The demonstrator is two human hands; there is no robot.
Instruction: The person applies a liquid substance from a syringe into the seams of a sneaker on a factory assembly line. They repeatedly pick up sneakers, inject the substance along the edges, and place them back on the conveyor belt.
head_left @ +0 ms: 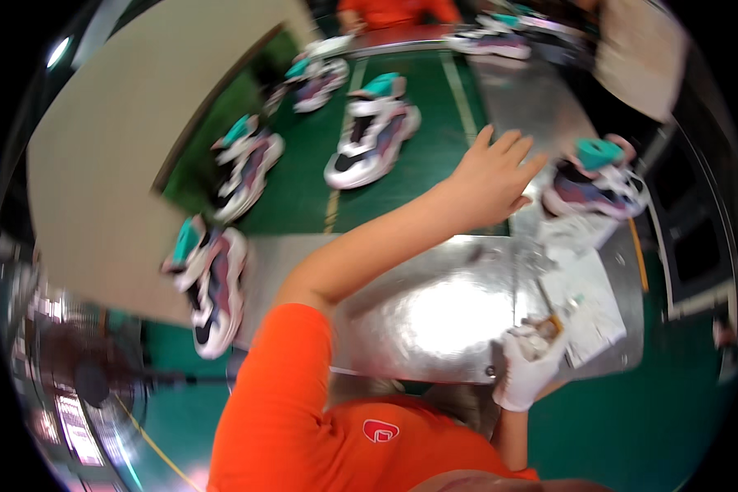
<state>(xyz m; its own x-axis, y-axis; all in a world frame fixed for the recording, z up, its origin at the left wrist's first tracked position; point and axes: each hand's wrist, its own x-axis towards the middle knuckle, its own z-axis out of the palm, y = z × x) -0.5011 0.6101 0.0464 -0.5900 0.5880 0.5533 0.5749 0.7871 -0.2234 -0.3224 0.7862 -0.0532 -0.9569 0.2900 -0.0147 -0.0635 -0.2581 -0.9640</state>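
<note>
My left hand [494, 182], bare, reaches across the metal table with its fingers spread and nothing in them. Just right of it stands a white and purple sneaker [590, 193] with a teal lining, apart from the fingers. At the table's near right edge my right hand [529, 381] wears a white glove. Its fingers are closed round a crumpled whitish wad [537, 338]; what exactly this is stays unclear. Beside that hand lie white paper sheets [580, 287], smudged and partly crumpled.
On the green conveyor belt [287, 205] stand several similar sneakers [371, 135]. Another sneaker [211, 287] sits at the metal table's [369, 328] left edge. A person in orange [398, 15] is at the far end. A fan [98, 381] stands at lower left.
</note>
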